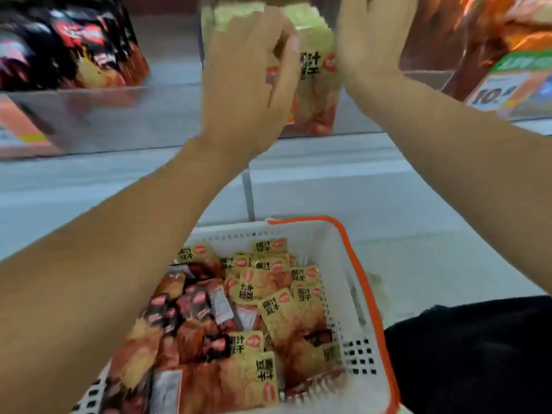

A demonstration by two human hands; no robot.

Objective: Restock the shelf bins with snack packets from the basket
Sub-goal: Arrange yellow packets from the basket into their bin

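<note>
Glossy foil snack packets [270, 297] fill a white perforated plastic basket [352, 351], orange-rimmed.

both hands — left hand [239, 76], right hand [370, 40] — press yellow packets [316, 85] in the clear bin [119, 121].

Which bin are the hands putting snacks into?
The middle bin with yellow packets, between the left hand and right hand; the others hold black or orange ones.

A white perforated basket [355, 348] with an orange rim is seen at 6 o'clock, filled with yellow packets [286, 306] printed in black characters and red logos, and black-and-red packets [179, 309]. Black-and-red packs [74, 46] are shelved at 10 o'clock, orange ones [478, 34] at 2 o'clock.
</note>
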